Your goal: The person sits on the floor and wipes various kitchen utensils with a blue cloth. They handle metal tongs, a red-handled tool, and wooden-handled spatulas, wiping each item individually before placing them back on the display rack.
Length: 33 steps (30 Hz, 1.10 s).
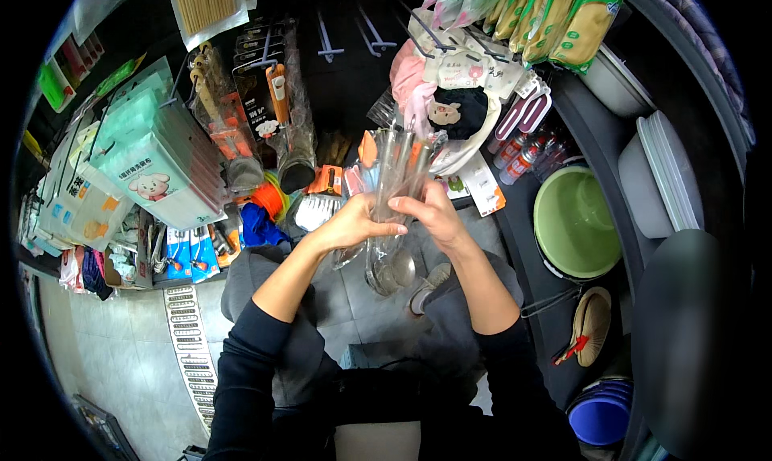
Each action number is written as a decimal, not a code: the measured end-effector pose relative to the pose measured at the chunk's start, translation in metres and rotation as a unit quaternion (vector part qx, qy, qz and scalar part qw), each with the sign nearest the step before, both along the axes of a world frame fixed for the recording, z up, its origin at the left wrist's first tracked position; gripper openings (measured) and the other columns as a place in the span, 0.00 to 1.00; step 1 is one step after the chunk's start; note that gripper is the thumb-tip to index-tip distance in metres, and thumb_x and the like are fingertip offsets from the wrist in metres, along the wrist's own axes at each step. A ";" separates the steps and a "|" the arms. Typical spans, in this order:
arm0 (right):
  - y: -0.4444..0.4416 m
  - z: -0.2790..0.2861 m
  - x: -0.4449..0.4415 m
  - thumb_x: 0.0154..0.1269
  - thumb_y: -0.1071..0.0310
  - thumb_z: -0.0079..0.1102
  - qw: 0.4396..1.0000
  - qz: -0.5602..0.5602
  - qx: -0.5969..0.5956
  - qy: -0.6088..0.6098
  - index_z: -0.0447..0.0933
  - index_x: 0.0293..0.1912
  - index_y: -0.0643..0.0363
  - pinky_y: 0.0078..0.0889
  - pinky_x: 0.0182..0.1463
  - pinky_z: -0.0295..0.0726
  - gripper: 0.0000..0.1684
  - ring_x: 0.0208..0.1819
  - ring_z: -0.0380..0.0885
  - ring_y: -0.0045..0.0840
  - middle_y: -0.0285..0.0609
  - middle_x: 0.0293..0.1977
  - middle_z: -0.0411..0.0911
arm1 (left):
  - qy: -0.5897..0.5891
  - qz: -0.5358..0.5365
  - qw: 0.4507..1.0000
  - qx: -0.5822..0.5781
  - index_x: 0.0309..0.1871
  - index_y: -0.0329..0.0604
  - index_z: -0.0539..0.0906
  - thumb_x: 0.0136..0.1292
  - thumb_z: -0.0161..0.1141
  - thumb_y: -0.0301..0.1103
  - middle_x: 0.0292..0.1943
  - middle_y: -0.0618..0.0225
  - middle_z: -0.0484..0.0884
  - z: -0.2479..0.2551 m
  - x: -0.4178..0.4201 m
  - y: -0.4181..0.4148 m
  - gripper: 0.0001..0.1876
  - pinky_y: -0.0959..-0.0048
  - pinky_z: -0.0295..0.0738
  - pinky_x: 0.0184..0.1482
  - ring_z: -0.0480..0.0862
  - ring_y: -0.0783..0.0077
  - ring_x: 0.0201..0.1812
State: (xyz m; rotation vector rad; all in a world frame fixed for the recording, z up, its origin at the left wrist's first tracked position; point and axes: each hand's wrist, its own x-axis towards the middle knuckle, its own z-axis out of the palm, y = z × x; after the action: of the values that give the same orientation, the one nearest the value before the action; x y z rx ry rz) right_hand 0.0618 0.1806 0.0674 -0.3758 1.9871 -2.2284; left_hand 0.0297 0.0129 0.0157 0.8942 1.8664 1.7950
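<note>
A bunch of metal ladles or spoons in clear plastic sleeves (391, 272) is held over the floor, its round bowls low and its handles up. My left hand (350, 223) clasps the bunch from the left, thumb laid across the front. From the right, my right hand (437, 217) grips it slightly higher, thumb pressed on the plastic. Among the upper ends shows an orange handle tip (367, 149). Glare and blur on the wrapping hide how many pieces there are.
Bare display hooks (329, 52) stick out ahead. Left of them hang packaged spatulas (278, 93) and packs of dishcloths (163, 183). Cloth items (461, 114) hang behind the bunch at right. A green plastic basin (577, 220) and a blue bucket (601, 420) stand along the right shelf.
</note>
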 end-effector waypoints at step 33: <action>-0.020 0.007 -0.095 0.56 0.80 0.61 0.927 -0.340 -0.152 0.049 0.76 0.44 0.65 0.19 0.37 0.71 0.14 0.31 0.72 0.12 0.33 0.33 0.77 | 0.100 0.101 0.938 -0.317 0.49 0.30 0.78 0.49 0.63 0.59 0.44 0.39 0.77 0.002 -0.050 0.024 0.36 0.56 0.72 0.50 0.78 0.43 0.48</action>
State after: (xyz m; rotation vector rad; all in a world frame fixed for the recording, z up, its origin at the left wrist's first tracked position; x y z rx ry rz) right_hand -0.0336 0.1608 0.0747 0.2307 2.0337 -2.9962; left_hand -0.0200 0.0368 0.0177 0.6683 2.5221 1.0844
